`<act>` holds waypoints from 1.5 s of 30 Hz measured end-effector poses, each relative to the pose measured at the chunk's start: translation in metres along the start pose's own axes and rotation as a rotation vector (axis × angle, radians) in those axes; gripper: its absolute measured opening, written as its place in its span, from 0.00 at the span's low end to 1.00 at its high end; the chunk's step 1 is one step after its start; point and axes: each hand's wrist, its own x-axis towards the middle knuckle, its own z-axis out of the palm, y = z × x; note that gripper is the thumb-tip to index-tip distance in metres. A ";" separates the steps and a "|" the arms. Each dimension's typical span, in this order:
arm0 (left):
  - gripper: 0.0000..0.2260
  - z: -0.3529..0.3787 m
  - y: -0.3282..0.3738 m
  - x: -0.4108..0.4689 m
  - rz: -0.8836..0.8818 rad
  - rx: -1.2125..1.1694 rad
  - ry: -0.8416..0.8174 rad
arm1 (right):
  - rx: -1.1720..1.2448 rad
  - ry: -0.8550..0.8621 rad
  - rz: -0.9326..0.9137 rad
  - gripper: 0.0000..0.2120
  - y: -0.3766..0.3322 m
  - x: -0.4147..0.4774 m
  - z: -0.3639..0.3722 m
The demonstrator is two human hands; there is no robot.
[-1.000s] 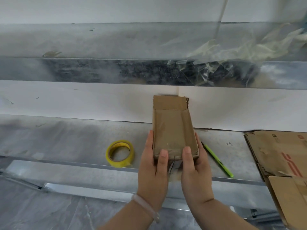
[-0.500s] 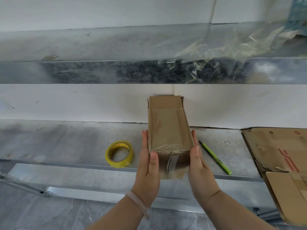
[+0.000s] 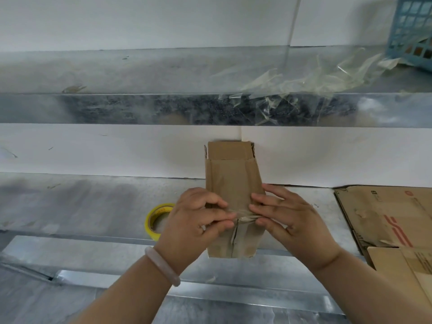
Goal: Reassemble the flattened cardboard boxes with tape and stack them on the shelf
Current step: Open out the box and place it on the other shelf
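A small brown cardboard box (image 3: 231, 178) stands on the lower metal shelf (image 3: 93, 202), its far end against the white wall and its near end overhanging the shelf's front edge. My left hand (image 3: 194, 220) and right hand (image 3: 289, 220) meet at the box's near top edge. The fingertips of both press on a crumpled strip of clear tape (image 3: 243, 216) there. My right thumb lies on the box's top right edge. A yellow tape roll (image 3: 152, 220) lies flat just left of my left hand, partly hidden by it.
Flattened cardboard boxes (image 3: 385, 218) lie at the right end of the shelf. On the upper shelf (image 3: 117, 73) are loose scraps of clear tape (image 3: 304, 78) and, at the far right, a blue plastic basket (image 3: 411, 31). Grey floor lies below.
My hands left the sides of the box and came together at its near top edge, over the tape. My right hand now hides the green pen. The box stayed in place.
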 end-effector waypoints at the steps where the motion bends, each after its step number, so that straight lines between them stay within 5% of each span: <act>1: 0.08 -0.001 -0.003 0.000 0.006 0.010 -0.012 | -0.011 -0.003 -0.020 0.13 0.001 0.002 -0.001; 11: 0.08 -0.021 -0.012 0.000 -0.025 -0.065 -0.139 | -0.032 -0.130 -0.138 0.13 0.013 0.006 -0.012; 20: 0.13 -0.031 -0.017 -0.011 0.032 0.009 -0.260 | 0.110 -0.117 -0.017 0.15 0.004 -0.006 -0.007; 31: 0.08 0.000 0.006 -0.006 -0.023 0.122 0.013 | 0.078 -0.086 0.038 0.12 -0.001 -0.007 -0.005; 39: 0.10 -0.012 -0.014 0.000 -0.039 -0.032 -0.093 | 0.294 -0.060 0.114 0.13 0.005 -0.007 -0.004; 45: 0.15 0.003 -0.011 -0.021 -0.060 -0.019 -0.039 | 0.176 0.064 0.131 0.25 -0.005 -0.028 0.025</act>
